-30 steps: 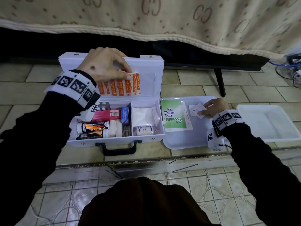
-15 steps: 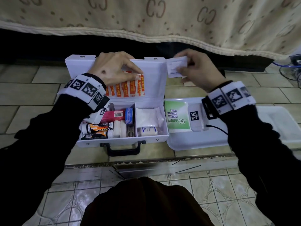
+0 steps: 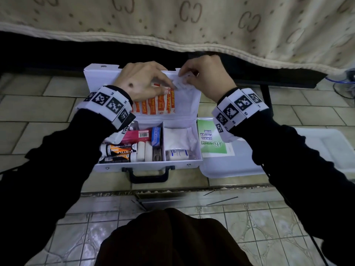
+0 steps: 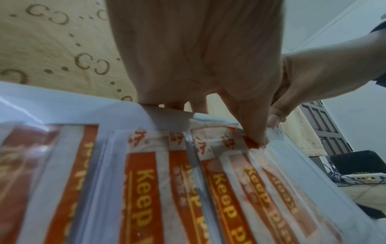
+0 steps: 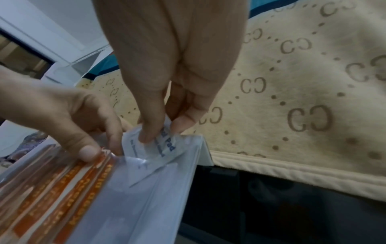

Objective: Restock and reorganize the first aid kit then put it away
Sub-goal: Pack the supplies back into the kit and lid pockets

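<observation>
The white first aid kit (image 3: 146, 166) lies open on the tiled floor with its lid (image 3: 190, 106) upright. A clear pocket in the lid holds several orange plaster strips (image 3: 153, 106) (image 4: 144, 189) (image 5: 83, 181). My left hand (image 3: 165, 87) (image 4: 256, 137) (image 5: 100, 150) pinches the pocket's top edge beside the plasters, thumb in front. My right hand (image 3: 184, 77) (image 5: 158, 132) pinches white pad sachets (image 3: 180, 84) (image 5: 165, 145) and holds them in the pocket's mouth, right of the plasters. The sachets' lower part is behind the clear film.
The kit's base holds tubes (image 3: 117, 152), a pink box (image 3: 136, 136) and gauze packs (image 3: 178, 141). A green first aid guide (image 3: 211, 141) lies on a white tray (image 3: 230, 169) to the right, with a second tray (image 3: 330, 146) beyond. A patterned blanket (image 3: 192, 25) overhangs behind.
My right hand lifted the sachets off the tray, carried them left to the lid and lowered them into the pocket's mouth. My left hand stayed at the lid's top.
</observation>
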`<state>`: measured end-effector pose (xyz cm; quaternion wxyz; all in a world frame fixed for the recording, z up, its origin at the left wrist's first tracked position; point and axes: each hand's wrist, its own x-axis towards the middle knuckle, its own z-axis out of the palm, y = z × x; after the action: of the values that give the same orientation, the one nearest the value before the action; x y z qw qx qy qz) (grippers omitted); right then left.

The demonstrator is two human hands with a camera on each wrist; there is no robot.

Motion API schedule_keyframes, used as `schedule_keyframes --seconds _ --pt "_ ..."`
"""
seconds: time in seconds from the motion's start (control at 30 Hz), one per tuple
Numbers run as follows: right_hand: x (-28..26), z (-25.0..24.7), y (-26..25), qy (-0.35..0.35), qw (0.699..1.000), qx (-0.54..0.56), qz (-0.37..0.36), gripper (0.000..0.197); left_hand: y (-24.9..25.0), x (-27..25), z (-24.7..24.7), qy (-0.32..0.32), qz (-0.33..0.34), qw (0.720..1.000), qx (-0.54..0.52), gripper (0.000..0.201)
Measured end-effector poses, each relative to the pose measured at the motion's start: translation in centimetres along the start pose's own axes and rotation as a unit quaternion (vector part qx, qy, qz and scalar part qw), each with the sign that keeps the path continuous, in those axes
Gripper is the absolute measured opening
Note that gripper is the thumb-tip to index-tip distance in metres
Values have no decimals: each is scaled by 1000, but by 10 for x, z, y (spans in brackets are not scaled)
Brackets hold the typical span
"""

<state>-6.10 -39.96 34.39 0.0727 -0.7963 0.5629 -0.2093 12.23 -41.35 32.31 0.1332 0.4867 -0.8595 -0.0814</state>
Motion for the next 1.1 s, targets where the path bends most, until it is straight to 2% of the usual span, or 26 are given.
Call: schedule_keyframes --seconds 0.23,0.4,0.53,0.73,0.87,0.97,1.1 --pt "4 -4 -4 -102 994 -36 9 35 0 1 -1 9 -15 1000 -15 22" --pt "-2 -2 -6 -88 994 -58 41 22 -1 1 0 16 -18 999 -27 21" --pt "-4 0 -8 -74 991 -106 44 26 0 1 1 32 -12 998 -45 21" --pt "-3 13 -15 -96 981 -164 36 27 -1 1 1 45 -17 996 -73 15" --pt "-5 15 -13 -84 985 -148 39 28 1 1 1 51 -19 996 -71 14" --pt "-4 13 -11 -51 990 -126 41 21 2 1 1 55 -16 996 -66 14" --pt "-4 11 -12 -80 988 -122 42 20 3 -1 1 57 -19 996 -61 17"
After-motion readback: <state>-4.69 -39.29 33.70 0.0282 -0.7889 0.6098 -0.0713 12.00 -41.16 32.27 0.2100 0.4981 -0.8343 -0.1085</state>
